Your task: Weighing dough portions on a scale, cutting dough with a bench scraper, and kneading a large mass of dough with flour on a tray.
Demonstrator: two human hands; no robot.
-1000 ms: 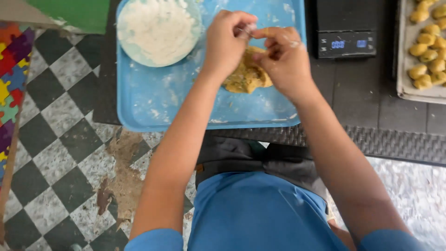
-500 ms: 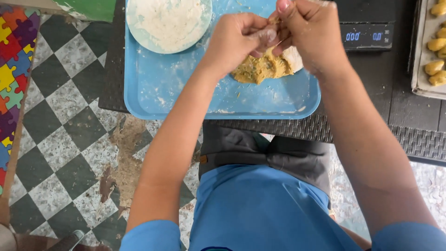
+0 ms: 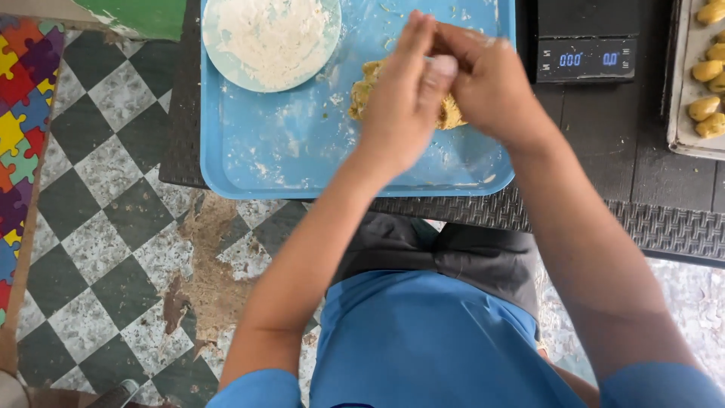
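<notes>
Beneath both hands [image 3: 442, 83], pressed palm-to-palm, contents unseen, lies yellow dough [image 3: 366, 91]

A lumpy yellow-brown dough mound [image 3: 365, 89] lies on the floury blue tray [image 3: 287, 151], partly hidden.

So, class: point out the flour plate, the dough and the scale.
Flour plate [image 3: 226, 72]: head view, bare left rim.
Dough [image 3: 364, 94]: head view, left edge beside the hands.
Scale [image 3: 585, 38]: head view, black top.
</notes>
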